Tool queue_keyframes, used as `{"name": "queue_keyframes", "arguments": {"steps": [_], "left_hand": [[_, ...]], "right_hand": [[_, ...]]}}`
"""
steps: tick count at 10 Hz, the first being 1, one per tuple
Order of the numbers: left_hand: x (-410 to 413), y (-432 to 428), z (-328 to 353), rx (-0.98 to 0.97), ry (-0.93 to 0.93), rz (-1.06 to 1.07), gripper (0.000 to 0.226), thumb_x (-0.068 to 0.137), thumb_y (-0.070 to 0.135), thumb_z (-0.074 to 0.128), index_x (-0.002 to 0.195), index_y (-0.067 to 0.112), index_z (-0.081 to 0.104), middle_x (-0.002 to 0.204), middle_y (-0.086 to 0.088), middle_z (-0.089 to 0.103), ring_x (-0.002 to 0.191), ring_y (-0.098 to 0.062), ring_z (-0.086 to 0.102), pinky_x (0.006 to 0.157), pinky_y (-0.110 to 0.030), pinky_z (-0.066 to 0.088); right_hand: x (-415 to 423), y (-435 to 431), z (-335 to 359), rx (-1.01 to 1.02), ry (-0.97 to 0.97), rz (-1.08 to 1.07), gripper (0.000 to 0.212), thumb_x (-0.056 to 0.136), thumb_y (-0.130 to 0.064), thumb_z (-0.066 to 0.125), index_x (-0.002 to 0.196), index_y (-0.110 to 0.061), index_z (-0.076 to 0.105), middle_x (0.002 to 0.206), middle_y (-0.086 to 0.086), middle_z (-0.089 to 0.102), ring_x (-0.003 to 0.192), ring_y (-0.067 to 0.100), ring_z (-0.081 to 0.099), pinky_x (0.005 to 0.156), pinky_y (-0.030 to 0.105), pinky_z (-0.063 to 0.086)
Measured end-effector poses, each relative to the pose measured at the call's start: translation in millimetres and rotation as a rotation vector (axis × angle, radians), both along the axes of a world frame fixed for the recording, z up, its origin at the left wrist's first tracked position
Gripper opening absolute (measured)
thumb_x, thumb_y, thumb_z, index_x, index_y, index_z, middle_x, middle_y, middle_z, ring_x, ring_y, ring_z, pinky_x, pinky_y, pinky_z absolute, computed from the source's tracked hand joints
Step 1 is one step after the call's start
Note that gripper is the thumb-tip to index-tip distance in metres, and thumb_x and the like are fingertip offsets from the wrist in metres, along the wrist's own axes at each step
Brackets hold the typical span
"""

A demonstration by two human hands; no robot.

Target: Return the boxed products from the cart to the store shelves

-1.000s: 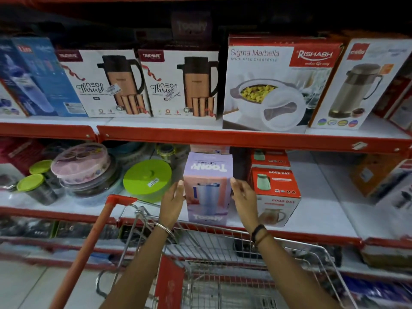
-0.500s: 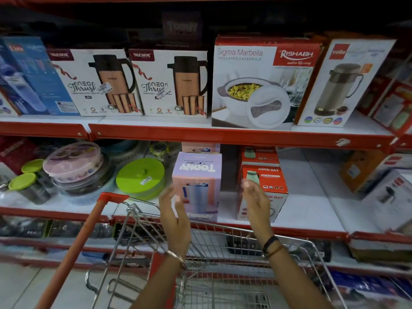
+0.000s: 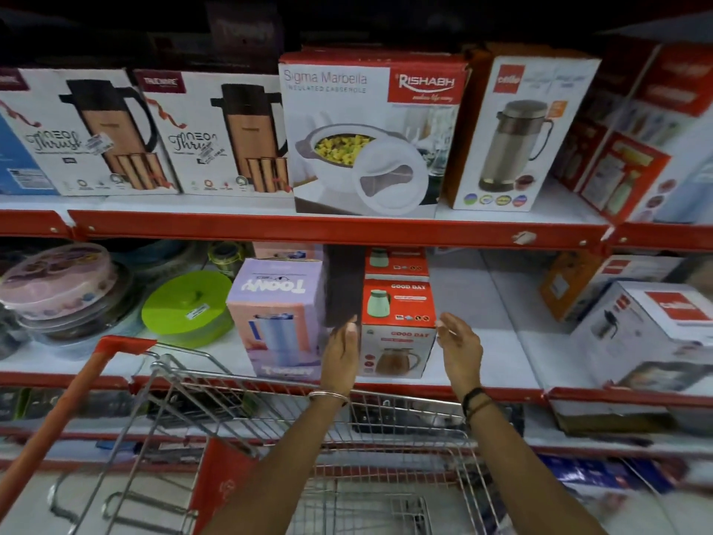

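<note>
- Nearest the camera, the wire cart (image 3: 270, 438) fills the bottom of the view, its red handle bar (image 3: 58, 426) running from 7 o'clock up toward 10 o'clock.
- Both forearms reach over the cart toward the middle shelf (image 3: 482, 391); the left wrist wears a thin metal bangle (image 3: 328, 396), the right a dark band (image 3: 476, 403).
- The left hand (image 3: 341, 353) is flat and upright, fingers (image 3: 349, 328) released and straight, lying against the left side of the red and white Good Day box (image 3: 397, 330).
- The right hand (image 3: 461, 347) is open as well, fingers (image 3: 443, 322) spread and grasping nothing, just beside the box's right edge; whether it touches cannot be told.
- The Good Day box stands upright at the front of the middle shelf, at the centre of the view, with a second red box (image 3: 396, 260) of the same kind behind it.
- Just at its 9 o'clock, across a narrow gap, the lilac Toony box (image 3: 277, 314) stands on the same shelf with its lettering upside down.
- Further toward 9 o'clock lie a green lidded container (image 3: 187, 307) and a pink round tray stack (image 3: 58, 283).
- At 3 o'clock a white kettle box (image 3: 648, 334) sits on the same shelf.
- On the upper shelf (image 3: 328, 229), toward 12 o'clock, stand two Neo Thrush flask boxes (image 3: 216, 133), a Sigma Marbella casserole box (image 3: 370, 137) and a white jug box (image 3: 521, 133).
</note>
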State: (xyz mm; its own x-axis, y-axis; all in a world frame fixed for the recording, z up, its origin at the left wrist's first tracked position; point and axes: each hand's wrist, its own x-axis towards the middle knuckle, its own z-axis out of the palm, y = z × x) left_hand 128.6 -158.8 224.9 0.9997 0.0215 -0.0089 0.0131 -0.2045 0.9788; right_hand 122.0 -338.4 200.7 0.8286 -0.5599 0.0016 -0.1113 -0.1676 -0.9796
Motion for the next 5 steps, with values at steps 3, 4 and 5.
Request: {"name": "queue_keyframes", "arguments": {"steps": [3, 4, 5], "left_hand": [[-21.8, 0.6, -8.7, -0.112, 0.014, -0.021, 0.029, 0.098, 0.032, 0.027, 0.110, 0.030, 0.053, 0.101, 0.012, 0.061, 0.093, -0.005, 0.059, 0.058, 0.001, 0.045], [-26.2, 2.3, -8.6, -0.081, 0.023, -0.055, 0.029, 0.097, 0.035, 0.026, 0.111, 0.034, 0.052, 0.109, 0.009, 0.059, 0.101, -0.008, 0.057, 0.068, -0.004, 0.044], [-24.8, 4.1, -2.6, -0.047, 0.064, -0.107, 0.026, 0.097, 0.040, 0.026, 0.105, 0.040, 0.050, 0.112, 0.005, 0.060, 0.103, -0.009, 0.055, 0.069, -0.006, 0.044]], "right_hand": [[-20.8, -1.7, -0.3, -0.086, -0.061, 0.097, 0.031, 0.086, -0.020, 0.064, 0.113, -0.006, 0.067, 0.113, 0.014, 0.070, 0.100, 0.025, 0.066, 0.091, 0.034, 0.054], [-27.6, -1.8, 1.2, -0.123, -0.060, 0.106, 0.032, 0.086, -0.022, 0.063, 0.113, -0.007, 0.067, 0.113, 0.014, 0.070, 0.101, 0.025, 0.067, 0.093, 0.039, 0.054], [-27.6, 2.4, 7.7, -0.131, -0.051, 0.099, 0.032, 0.087, -0.024, 0.061, 0.114, -0.006, 0.066, 0.114, 0.014, 0.070, 0.101, 0.023, 0.065, 0.093, 0.033, 0.052]]}}
